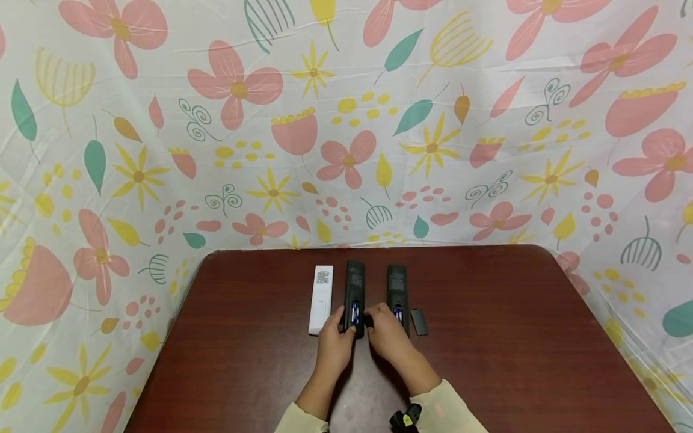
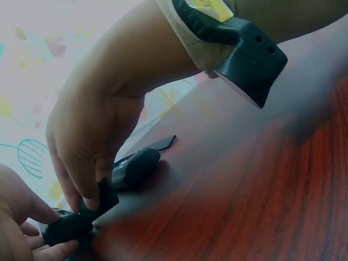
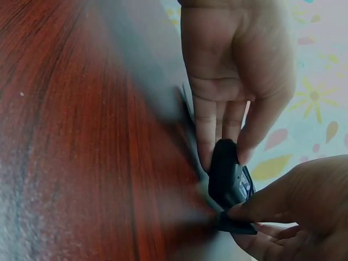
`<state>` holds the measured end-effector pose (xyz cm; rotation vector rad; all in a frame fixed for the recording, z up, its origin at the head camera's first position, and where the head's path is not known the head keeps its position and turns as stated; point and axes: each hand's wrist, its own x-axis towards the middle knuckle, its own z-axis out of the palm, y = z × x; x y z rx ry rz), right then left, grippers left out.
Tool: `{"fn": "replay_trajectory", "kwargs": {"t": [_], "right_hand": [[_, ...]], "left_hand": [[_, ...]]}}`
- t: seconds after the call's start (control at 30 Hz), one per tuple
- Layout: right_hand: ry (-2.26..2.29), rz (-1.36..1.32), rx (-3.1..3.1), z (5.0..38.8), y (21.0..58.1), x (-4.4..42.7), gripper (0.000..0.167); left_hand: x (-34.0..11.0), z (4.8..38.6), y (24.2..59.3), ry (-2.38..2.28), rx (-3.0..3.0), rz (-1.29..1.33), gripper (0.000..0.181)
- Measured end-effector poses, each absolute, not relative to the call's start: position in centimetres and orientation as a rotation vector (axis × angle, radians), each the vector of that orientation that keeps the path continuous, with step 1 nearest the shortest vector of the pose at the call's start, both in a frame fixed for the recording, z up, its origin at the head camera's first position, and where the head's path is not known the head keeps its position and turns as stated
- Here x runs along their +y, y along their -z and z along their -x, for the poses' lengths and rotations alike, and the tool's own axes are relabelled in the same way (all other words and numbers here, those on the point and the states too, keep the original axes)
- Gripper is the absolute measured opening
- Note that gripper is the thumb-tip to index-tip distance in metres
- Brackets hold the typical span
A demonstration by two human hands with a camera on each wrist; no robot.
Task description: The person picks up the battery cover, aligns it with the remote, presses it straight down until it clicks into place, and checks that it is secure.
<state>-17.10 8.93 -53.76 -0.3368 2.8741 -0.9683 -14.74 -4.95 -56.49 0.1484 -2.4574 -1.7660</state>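
Note:
My left hand [image 1: 335, 343] grips the lower end of a black remote control [image 1: 354, 282], which lies face down with blue batteries [image 1: 355, 313] showing in its uncovered compartment. Beside it, my right hand [image 1: 388, 334] pinches a small black battery cover [image 3: 236, 223] close to the remote's side. The right wrist view shows the left hand's fingers and thumb on both sides of the remote [image 3: 223, 171]. A second black remote control [image 1: 397, 279] lies just beyond the right hand, partly hidden by it, its batteries [image 1: 398, 313] also exposed.
Left of the held remote lies a white remote control [image 1: 322, 294], back up. Another battery cover [image 1: 419, 322] rests right of the second black remote. The brown table [image 1: 487, 337] ends at a flowered cloth [image 1: 346, 120] behind and at the sides.

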Motion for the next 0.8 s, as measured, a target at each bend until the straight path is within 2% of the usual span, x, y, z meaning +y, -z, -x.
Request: {"fn": "replay_trajectory", "kwargs": {"t": [0.43, 0.8], "right_hand": [[1.119, 0.318, 2.907, 17.6, 53.9, 10.0, 0.030], [1.232, 0.236, 2.903, 17.9, 53.6, 10.7, 0.030]], "left_hand": [[-5.1, 14.6, 55.6, 2.171, -2.212, -0.258, 0.058], [-5.3, 14.7, 55.1, 2.417, -2.071, -0.222, 0.061]]}}
